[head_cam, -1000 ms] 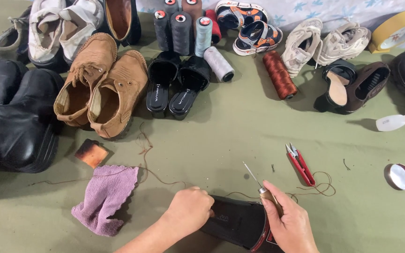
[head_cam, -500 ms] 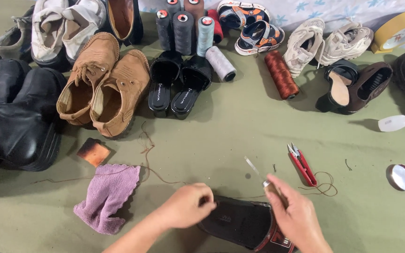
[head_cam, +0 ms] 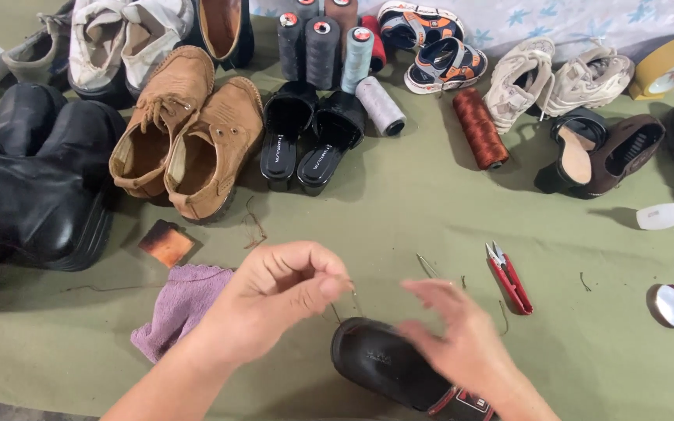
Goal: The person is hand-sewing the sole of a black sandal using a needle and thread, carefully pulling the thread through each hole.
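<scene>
Low in the middle of the frame, the person's left hand (head_cam: 274, 300) was pinched shut on a thin brown thread (head_cam: 335, 312) just above a black slipper (head_cam: 388, 362) lying on the green table (head_cam: 399, 210). The right hand (head_cam: 462, 335) hovered blurred over the slipper, fingers loosely apart, and whether it held anything I could not tell. Stitching seemed under way rather than finished, with red snips (head_cam: 509, 277) lying unused to the right and tan shoes (head_cam: 189, 132) waiting at upper left.
</scene>
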